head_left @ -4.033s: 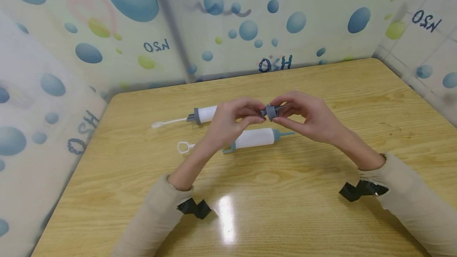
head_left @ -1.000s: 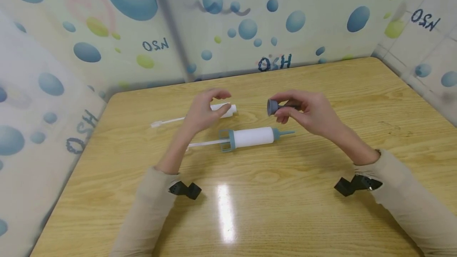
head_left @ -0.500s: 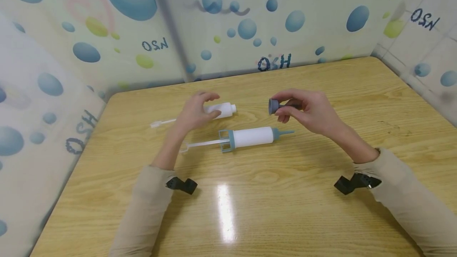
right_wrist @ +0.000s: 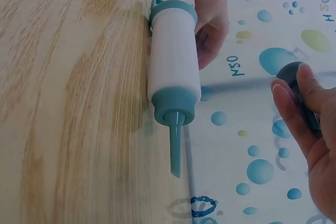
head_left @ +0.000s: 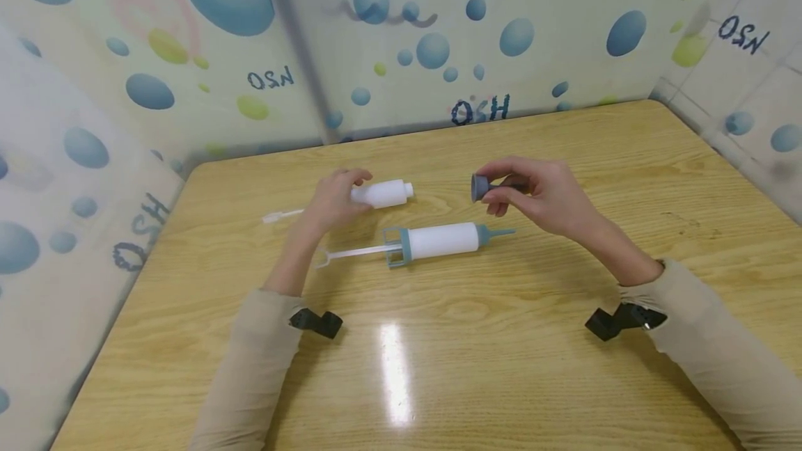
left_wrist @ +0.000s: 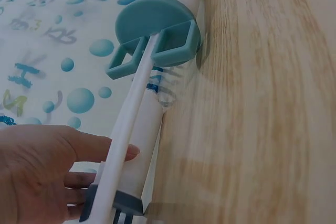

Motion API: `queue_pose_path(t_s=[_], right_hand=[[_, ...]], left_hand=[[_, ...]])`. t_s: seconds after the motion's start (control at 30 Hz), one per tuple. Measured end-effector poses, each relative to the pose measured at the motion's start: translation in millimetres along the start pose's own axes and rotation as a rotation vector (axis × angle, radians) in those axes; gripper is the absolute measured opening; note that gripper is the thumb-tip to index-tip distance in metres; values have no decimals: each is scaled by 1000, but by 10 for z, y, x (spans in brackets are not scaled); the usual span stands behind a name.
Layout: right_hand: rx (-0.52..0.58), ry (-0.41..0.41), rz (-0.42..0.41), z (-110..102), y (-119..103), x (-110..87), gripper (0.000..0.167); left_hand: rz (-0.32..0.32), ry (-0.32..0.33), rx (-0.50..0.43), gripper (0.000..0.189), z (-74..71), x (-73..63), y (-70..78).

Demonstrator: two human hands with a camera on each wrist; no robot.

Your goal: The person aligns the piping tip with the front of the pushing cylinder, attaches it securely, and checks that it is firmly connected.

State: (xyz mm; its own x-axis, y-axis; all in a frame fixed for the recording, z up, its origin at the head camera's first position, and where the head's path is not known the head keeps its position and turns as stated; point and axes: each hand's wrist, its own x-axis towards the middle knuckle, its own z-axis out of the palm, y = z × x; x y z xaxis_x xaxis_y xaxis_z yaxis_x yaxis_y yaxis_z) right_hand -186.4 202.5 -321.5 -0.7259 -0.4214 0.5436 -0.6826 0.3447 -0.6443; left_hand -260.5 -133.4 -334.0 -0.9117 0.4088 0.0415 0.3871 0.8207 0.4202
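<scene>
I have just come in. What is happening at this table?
A person's right grip holds a gray nozzle-like piece, apart from the white barrel, whose front neck is bare. The left grip is at that barrel; I cannot tell if it is closed around it. A syringe-like tool with teal ends lies on the wooden table, held by neither grip.

Light wood-grain table (head_left: 501, 346); teal-and-white syringe (head_left: 443, 240) lying on it, gray-and-white syringe (head_left: 387, 193) behind, roughly parallel.
</scene>
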Motion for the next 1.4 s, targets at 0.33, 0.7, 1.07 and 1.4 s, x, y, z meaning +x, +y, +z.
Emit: queue_pose_path(t_s=[0.33, 0.7, 1.07, 1.4], right_hand=[[-30, -3, 10, -4, 12, -4, 28], [-16, -4, -1, -10, 1, 0, 29], [-16, -1, 23, -39, 2, 1, 29], [-28, -3, 42, -63, 12, -5, 30]], left_hand=[[-29, -43, 31, 46, 13, -24, -5], [-37, -70, 13, 46, 5, -36, 35], [88, 36, -54, 47, -109, -58, 192], [193, 68, -99, 47, -186, -147, 471]])
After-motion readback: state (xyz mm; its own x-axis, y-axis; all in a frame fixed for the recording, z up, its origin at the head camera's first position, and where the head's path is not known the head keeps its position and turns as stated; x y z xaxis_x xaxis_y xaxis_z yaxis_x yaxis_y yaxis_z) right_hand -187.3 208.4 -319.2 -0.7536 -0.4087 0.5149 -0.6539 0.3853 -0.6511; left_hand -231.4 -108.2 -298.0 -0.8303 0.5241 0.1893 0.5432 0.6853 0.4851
